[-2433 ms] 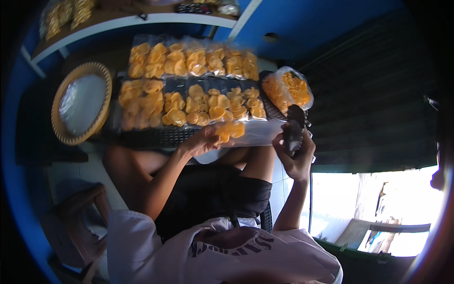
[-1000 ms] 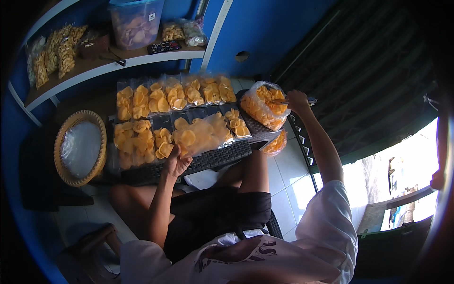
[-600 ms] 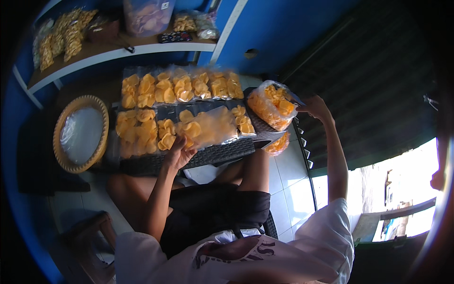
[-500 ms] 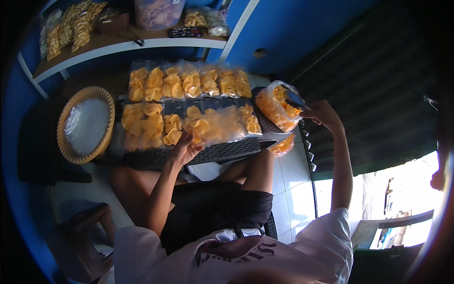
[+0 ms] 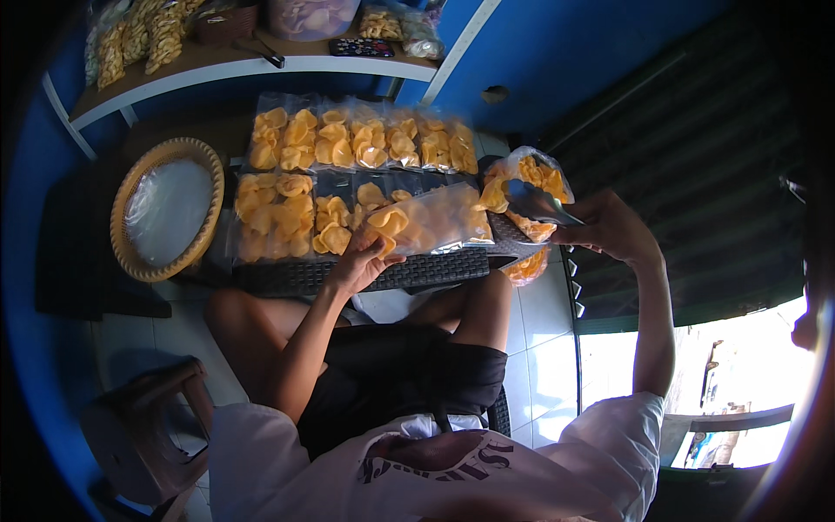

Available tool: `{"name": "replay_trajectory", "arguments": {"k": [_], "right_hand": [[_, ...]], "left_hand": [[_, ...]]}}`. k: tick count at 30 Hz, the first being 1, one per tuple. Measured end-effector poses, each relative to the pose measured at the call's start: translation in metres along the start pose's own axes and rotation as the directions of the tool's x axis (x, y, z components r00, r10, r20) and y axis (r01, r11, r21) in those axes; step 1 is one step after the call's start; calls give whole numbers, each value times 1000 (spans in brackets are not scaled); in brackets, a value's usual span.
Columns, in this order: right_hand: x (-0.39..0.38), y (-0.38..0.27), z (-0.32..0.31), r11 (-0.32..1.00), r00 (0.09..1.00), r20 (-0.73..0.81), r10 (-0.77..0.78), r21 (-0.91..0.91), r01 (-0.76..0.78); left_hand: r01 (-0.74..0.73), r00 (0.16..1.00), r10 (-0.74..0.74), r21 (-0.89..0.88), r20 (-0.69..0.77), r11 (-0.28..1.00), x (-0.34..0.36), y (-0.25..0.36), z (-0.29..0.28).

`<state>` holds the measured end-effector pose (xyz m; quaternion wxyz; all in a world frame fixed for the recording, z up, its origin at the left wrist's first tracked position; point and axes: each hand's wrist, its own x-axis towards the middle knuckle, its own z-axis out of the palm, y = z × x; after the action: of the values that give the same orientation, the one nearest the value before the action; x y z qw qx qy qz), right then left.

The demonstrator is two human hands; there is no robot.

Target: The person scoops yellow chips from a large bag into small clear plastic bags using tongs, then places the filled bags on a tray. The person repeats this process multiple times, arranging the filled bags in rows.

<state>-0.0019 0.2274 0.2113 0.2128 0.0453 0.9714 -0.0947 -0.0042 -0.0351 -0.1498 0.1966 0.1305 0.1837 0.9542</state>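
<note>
My left hand (image 5: pixel 370 257) is closed round the lower end of a clear plastic bag (image 5: pixel 430 219) that slants up to the right, with a few orange round chips (image 5: pixel 389 223) inside near my fingers. In my right hand (image 5: pixel 613 230) are bluish-grey tongs (image 5: pixel 537 202), their kind partly blurred. A chip (image 5: pixel 494 195) shows at the tongs' tip, close to the bag's right end. Beneath them stands a large open plastic sack of chips (image 5: pixel 544 174).
Two rows of chip-filled bags (image 5: pixel 335 139) lie on the dark woven table (image 5: pixel 365 275). A wicker tray (image 5: pixel 117 222) of clear bags sits at the left. Behind is a shelf (image 5: pixel 217 70) with snack packs and a tub. A brown stool (image 5: pixel 143 435) stands at lower left.
My right hand has lifted the tongs out of the large sack, and a chip now shows at their tip. The bag in my left hand is tilted more upward to the right.
</note>
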Motion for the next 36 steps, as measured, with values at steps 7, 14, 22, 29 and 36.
{"name": "replay_trajectory", "arguments": {"k": [7,14,22,29,36], "right_hand": [[4,8,26,989,990,-56,-127,74,131],[-1,3,41,965,962,-122,-246,-125,231],[-20,-17,27,998,996,72,57,15,-58],[-3,40,29,858,997,61,-53,514,14],[36,98,0,990,944,-300,141,48,-133]], "left_hand": [[-51,998,48,91,28,995,3,2,12],[-61,997,59,58,50,996,3,-7,9],[8,1000,-6,-117,21,993,0,-17,0],[-5,998,-10,-241,-61,971,-4,-18,-13],[-22,992,-13,-276,-122,961,-5,-13,-2]]}}
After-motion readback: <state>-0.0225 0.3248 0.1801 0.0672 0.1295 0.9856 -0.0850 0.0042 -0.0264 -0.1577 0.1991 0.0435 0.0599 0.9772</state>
